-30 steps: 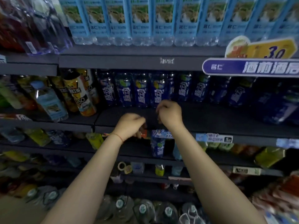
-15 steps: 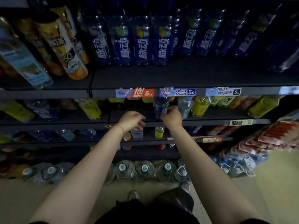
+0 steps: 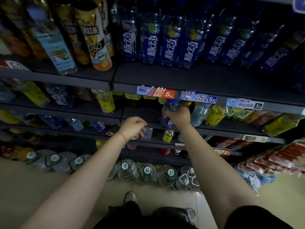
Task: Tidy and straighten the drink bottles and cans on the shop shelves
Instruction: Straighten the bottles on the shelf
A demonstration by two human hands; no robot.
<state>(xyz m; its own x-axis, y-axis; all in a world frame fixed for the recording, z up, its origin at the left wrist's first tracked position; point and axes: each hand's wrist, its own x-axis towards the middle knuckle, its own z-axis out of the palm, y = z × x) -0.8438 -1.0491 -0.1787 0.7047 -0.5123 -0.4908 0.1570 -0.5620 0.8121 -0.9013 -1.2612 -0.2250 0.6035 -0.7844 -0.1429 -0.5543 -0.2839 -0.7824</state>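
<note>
My right hand (image 3: 179, 115) grips the top of a blue drink bottle (image 3: 165, 121) standing near the front of the second dark shelf (image 3: 219, 128), just under the price strip. My left hand (image 3: 132, 128) hovers to the left of it with loosely curled fingers and holds nothing that I can see. A row of dark blue bottles (image 3: 170, 42) fills the shelf above. Yellow bottles (image 3: 214, 114) and a pale blue bottle (image 3: 198, 113) stand to the right of the gripped one.
Tea and water bottles (image 3: 94, 35) lean on the upper left shelf. Lower shelves hold small bottles (image 3: 168, 135). Large water jugs (image 3: 146, 173) line the floor below, red packets (image 3: 279, 158) are stacked at the right, and my shoes (image 3: 131, 196) are on the tiles.
The view has tilted down from the upper shelves. Both hands dropped from the upper shelf edge to the second shelf, and my right hand has taken hold of the blue bottle.
</note>
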